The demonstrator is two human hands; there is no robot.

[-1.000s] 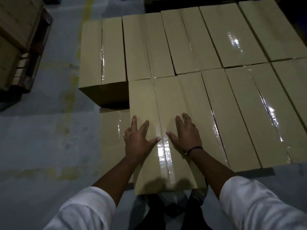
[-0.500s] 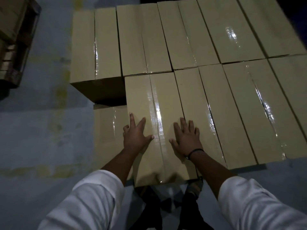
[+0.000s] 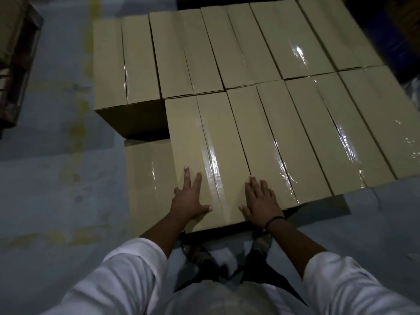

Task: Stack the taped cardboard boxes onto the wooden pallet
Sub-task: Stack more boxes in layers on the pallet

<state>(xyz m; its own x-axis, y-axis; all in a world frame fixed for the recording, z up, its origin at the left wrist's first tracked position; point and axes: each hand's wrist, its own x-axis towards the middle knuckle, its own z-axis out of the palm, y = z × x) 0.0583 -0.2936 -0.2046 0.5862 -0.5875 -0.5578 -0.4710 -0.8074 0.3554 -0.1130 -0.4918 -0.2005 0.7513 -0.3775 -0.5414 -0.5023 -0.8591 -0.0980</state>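
Observation:
A taped cardboard box (image 3: 209, 142) lies at the near left of the top layer of a stack of several like boxes. My left hand (image 3: 188, 198) rests flat on its near left part, fingers spread. On its near right part lies my right hand (image 3: 261, 201), flat, with a black band at the wrist. The box's near end sticks out a little beyond its right neighbour (image 3: 272, 142). One layer lower, a box (image 3: 147, 178) shows to the left. The stack hides the pallet.
A back row of boxes (image 3: 227, 46) fills the far side of the layer. A second stack on a wooden pallet (image 3: 16, 64) stands at the far left. Grey floor (image 3: 56, 178) with worn yellow marks lies to the left. My shoes (image 3: 200, 253) stand against the stack.
The box under my hands has slid away from me, closer to the back row and nearly in line with its neighbour. Both hands now lie nearer its near end.

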